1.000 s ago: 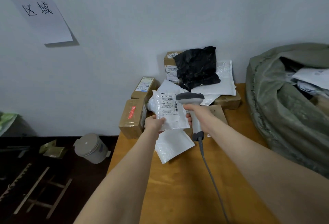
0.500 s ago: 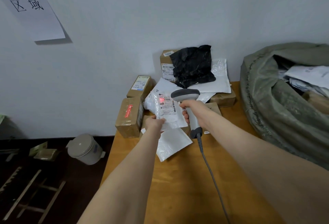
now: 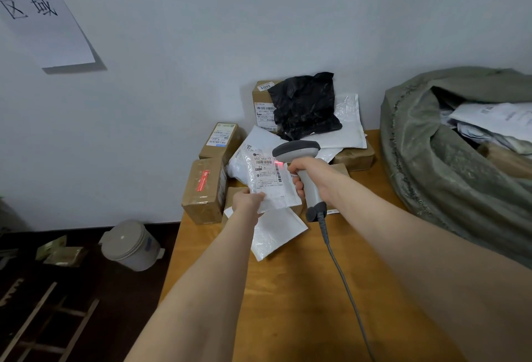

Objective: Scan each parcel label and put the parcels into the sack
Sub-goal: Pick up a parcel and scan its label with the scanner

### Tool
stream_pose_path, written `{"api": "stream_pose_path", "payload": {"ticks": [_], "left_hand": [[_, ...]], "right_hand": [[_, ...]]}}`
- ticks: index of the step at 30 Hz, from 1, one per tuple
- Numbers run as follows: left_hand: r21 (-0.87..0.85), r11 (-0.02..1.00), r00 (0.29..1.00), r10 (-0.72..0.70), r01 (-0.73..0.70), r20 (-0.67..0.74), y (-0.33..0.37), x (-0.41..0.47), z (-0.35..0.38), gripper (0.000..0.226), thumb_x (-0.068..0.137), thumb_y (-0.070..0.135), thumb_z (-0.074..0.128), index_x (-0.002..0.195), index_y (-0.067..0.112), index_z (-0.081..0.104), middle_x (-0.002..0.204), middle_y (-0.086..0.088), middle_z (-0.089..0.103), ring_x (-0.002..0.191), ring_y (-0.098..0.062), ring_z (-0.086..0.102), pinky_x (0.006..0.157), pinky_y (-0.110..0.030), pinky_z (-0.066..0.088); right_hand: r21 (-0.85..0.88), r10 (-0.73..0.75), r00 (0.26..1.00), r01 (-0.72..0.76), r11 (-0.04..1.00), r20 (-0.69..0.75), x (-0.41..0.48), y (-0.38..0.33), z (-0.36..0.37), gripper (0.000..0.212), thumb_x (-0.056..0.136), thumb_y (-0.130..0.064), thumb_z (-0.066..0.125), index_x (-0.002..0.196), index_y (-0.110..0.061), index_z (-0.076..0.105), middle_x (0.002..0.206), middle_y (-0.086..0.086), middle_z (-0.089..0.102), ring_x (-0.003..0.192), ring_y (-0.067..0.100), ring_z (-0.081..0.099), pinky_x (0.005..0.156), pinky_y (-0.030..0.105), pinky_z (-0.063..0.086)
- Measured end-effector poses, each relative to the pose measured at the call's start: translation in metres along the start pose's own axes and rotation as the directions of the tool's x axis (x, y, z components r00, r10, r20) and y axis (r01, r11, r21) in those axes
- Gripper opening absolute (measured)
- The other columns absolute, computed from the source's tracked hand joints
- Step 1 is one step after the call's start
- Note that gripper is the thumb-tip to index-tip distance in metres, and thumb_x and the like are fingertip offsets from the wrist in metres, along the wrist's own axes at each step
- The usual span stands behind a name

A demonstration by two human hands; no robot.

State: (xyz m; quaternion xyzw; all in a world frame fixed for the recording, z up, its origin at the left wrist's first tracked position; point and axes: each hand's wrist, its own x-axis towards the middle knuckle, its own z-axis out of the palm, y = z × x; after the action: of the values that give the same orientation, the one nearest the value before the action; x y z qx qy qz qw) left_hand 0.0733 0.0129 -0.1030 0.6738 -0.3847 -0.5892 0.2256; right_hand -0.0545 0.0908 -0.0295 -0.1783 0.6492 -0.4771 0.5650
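White plastic mailer (image 3: 270, 189) stands upright over the wooden table (image 3: 288, 304), its lower corner pinched by the left hand (image 3: 247, 201). The right hand (image 3: 315, 178) grips the scanner (image 3: 298, 150), whose red spot (image 3: 278, 163) glows at the right edge of the label (image 3: 266, 173). Scanning looks underway; next, the mailer must be carried right into the open green sack (image 3: 431, 165).

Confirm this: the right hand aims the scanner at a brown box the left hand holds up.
Not a brown box: the left hand holds up a white mailer. The right hand does aim the scanner at it, per the head view.
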Motion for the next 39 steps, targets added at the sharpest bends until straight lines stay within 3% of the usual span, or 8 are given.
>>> {"api": "stream_pose_path", "payload": {"ticks": [10, 24, 39], "left_hand": [[0.014, 1.0, 1.0, -0.001, 0.001, 0.007, 0.002, -0.002, -0.001, 0.039, 0.088, 0.005, 0.067, 0.124, 0.011, 0.056, 0.13, -0.011, 0.057, 0.117, -0.033, 0.055, 0.091, -0.044, 0.053], [0.008, 1.0, 1.0, -0.026, 0.026, 0.003, 0.003, 0.003, -0.005, 0.042, 0.088, 0.004, 0.066, 0.128, 0.012, 0.056, 0.13, -0.011, 0.057, 0.117, -0.032, 0.055, 0.088, -0.042, 0.054], [-0.004, 1.0, 1.0, -0.016, 0.016, -0.006, 0.001, 0.012, -0.006, 0.038, 0.088, 0.004, 0.066, 0.125, 0.011, 0.057, 0.127, -0.011, 0.058, 0.115, -0.032, 0.057, 0.08, -0.04, 0.054]], "right_hand": [[-0.021, -0.006, 1.0, 0.006, 1.0, -0.013, 0.002, -0.001, -0.001, 0.007, 0.088, -0.012, 0.058, 0.082, -0.008, 0.056, 0.058, 0.003, 0.05, 0.048, 0.013, 0.045, 0.049, 0.024, 0.043], [-0.034, -0.02, 0.999, 0.019, 0.999, -0.029, -0.001, -0.006, 0.005, 0.01, 0.088, -0.011, 0.058, 0.095, -0.004, 0.06, 0.059, 0.005, 0.051, 0.049, 0.013, 0.046, 0.048, 0.024, 0.043], [-0.045, -0.005, 1.0, 0.005, 0.999, 0.014, 0.0, -0.009, 0.01, 0.007, 0.089, -0.01, 0.056, 0.083, -0.007, 0.057, 0.057, 0.003, 0.05, 0.048, 0.012, 0.044, 0.049, 0.024, 0.041]]}}
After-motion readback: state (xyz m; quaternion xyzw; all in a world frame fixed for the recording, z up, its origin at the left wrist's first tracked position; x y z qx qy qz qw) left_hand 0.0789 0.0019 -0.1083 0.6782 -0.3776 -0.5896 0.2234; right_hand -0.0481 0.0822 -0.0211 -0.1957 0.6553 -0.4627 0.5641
